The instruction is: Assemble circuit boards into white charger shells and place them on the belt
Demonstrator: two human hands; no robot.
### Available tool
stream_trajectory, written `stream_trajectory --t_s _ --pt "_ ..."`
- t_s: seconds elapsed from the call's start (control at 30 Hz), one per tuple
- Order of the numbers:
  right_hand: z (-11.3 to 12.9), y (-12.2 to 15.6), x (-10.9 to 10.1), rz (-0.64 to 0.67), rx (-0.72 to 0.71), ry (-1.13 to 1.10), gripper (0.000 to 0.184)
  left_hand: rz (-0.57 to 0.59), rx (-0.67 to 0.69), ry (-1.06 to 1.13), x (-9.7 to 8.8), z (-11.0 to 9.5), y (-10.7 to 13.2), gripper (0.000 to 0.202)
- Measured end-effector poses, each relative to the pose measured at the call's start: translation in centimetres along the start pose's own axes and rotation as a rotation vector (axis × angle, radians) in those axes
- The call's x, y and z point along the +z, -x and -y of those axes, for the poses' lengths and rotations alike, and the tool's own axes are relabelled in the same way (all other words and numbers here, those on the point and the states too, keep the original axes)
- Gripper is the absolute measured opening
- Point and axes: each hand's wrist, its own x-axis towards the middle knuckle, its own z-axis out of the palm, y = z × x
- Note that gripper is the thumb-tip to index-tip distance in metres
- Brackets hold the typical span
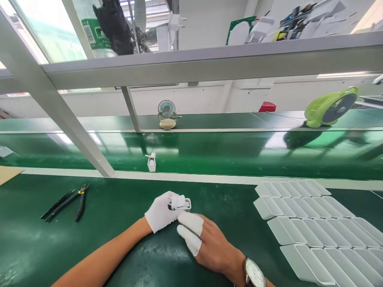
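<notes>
My left hand (162, 212), in a white glove, is closed around a small white plastic housing (186, 204) with an open end that faces right. My right hand (206, 241) has white covers on some fingers and a watch on the wrist. Its fingertips are close beneath the housing's near edge; whether they touch it or pinch something small is hidden. On the bench to the left lie black-handled pliers (80, 195) beside a thin black tool (58, 203). Rows of white plastic covers (317, 231) lie nested at the right.
Beyond the bench's pale edge strip runs a shiny green conveyor belt (209, 153), carrying a small white assembly (152, 162). A small fan (166, 113) and a lime-green fan (329, 107) stand on the far ledge. A metal frame post (68, 103) slants down at left.
</notes>
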Motion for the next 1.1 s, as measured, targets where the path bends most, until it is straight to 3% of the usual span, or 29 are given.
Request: stream_trajectory --t_s 0.07,0.17,0.3,0.4,0.53,0.63,0.7,0.77,0.83,0.87,0.9,0.93,0.97,1.0,1.03,1.07,1.1 --pt "1.1 -0.2 0.1 0.064 -0.092 -0.057 0.037 -0.050 -0.037 0.014 -0.5 -0.1 -1.3 0.035" --pt "2.5 -0.1 0.9 0.105 -0.176 -0.057 0.026 -0.224 -0.094 -0.023 -2.3 -0.4 -4.7 0.036" --pt "3.5 0.9 2.1 0.183 -0.220 -0.003 0.014 -0.378 -0.142 -0.078 -4.5 -0.4 -10.1 0.028" --pt "3.8 1.7 2.7 0.234 -0.224 0.026 0.013 -0.459 -0.162 -0.049 -5.0 -0.1 -12.7 0.028" --pt "2.7 2.0 2.6 0.243 -0.178 0.028 0.017 -0.519 -0.158 0.049 -4.3 0.2 -13.0 0.048" --pt "0.4 1.6 1.6 0.115 -0.074 -0.035 0.025 -0.439 -0.148 0.124 -3.1 -0.2 -10.3 0.053" --pt "-1.5 1.3 0.8 -0.049 0.106 -0.117 0.030 -0.272 -0.148 0.167 -2.3 -0.7 -7.1 0.055" --pt "-3.5 1.2 0.1 -0.221 0.419 -0.256 0.028 0.010 -0.165 0.222 -1.8 -1.1 -3.6 0.056" --pt "-5.1 1.4 -0.3 -0.355 0.698 -0.351 0.027 0.763 -0.217 0.394 -1.8 -1.6 -0.8 0.067" --pt "-5.7 1.5 -0.3 -0.391 0.778 -0.375 0.028 1.066 -0.243 0.402 -2.0 -2.0 -0.2 0.075" --pt "-6.2 1.8 -0.2 -0.412 0.832 -0.389 0.030 1.271 -0.264 0.375 -2.3 -2.3 -0.1 0.080" --pt "-6.7 2.0 0.0 -0.418 0.860 -0.402 0.032 1.271 -0.264 0.302 -2.6 -2.8 -0.5 0.080" --pt "-7.0 2.2 0.2 -0.421 0.889 -0.424 0.033 1.132 -0.249 0.210 -3.0 -3.3 -1.5 0.076" --pt "-7.3 2.4 0.4 -0.422 0.916 -0.448 0.034 0.819 -0.209 0.110 -3.4 -3.9 -2.7 0.066" --pt "-7.6 2.6 0.7 -0.421 0.942 -0.475 0.035 0.354 -0.147 -0.010 -3.7 -4.5 -4.2 0.058" --pt "-7.8 2.8 0.9 -0.420 0.967 -0.501 0.036 0.160 -0.123 -0.053 -3.9 -5.1 -5.5 0.056" --pt "-8.1 2.9 1.0 -0.420 0.993 -0.527 0.036 0.052 -0.109 -0.074 -3.8 -5.6 -6.5 0.051"
